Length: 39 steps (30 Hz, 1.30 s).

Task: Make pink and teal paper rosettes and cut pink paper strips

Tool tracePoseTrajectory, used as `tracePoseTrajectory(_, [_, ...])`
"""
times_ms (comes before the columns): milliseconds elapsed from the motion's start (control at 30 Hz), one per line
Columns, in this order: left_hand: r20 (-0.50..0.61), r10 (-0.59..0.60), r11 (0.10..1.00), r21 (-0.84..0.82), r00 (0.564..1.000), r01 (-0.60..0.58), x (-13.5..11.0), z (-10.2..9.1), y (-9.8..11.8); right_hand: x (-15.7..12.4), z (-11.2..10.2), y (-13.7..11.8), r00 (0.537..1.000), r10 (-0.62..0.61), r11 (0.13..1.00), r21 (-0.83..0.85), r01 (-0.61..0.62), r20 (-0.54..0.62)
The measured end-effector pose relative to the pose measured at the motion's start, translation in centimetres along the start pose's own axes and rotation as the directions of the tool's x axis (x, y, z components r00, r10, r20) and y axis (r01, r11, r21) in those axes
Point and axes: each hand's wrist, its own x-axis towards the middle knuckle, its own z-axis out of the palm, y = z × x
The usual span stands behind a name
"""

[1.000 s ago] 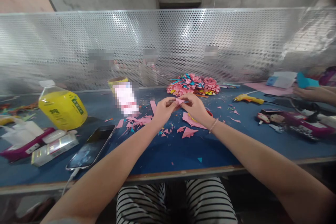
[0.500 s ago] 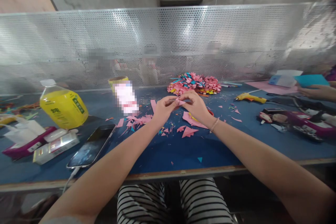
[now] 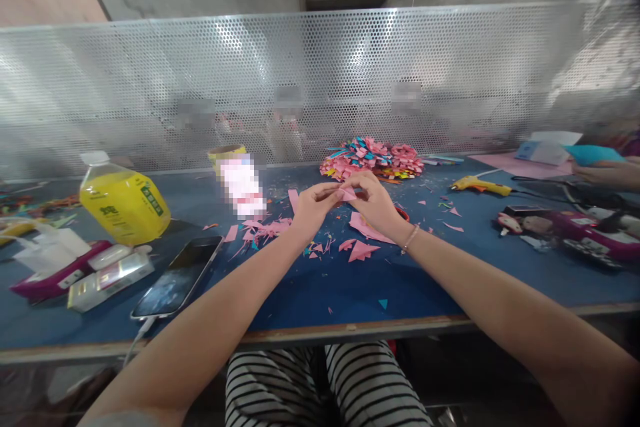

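Over the middle of the blue table, my left hand and my right hand meet with fingertips pinched. Between them is a small folded piece of pink paper, partly hidden by the fingers. Below my right hand lie a larger pink paper piece and something with a red loop, mostly covered. A zigzag-edged pink paper piece rests nearer me. Pink paper scraps are strewn to the left of my left hand. Behind my hands sits a pile of pink, blue and yellow cut paper.
To the left stand a yellow-filled bottle, a phone with a cable, a box and tissues. At right lie a yellow glue gun and a purple pack; another person's hand holds blue paper. A perforated metal screen runs behind.
The pink paper between my fingers has turned and shows more of its face. My hands stay in nearly the same place. My legs have shifted, and the other person's blue paper has tilted.
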Motion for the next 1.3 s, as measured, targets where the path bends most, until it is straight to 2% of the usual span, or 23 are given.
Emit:
tracePoseTrajectory(467, [0.022,-0.003,0.998,-0.069,1.0,0.005,-0.05,0.16,-0.23,0.04,0.03,0.21,0.997,0.073,0.995,0.067,-0.07,-0.037])
tracePoseTrajectory(700, [-0.013,-0.007,0.994,-0.105,1.0,0.006,-0.09,0.36,-0.01,0.09,-0.02,0.34,0.996,0.058,0.998,-0.033,-0.06,-0.072])
tracePoseTrajectory(967, [-0.027,-0.022,0.997,-0.08,0.999,0.02,0.1,0.23,-0.12,0.06,0.06,0.26,0.999,0.023,0.998,-0.059,-0.026,-0.046])
tracePoseTrajectory(1300, [0.029,-0.001,0.999,-0.039,1.0,0.002,-0.15,0.32,0.39,0.09,-0.15,0.07,0.998,0.058,0.998,0.028,-0.057,-0.039])
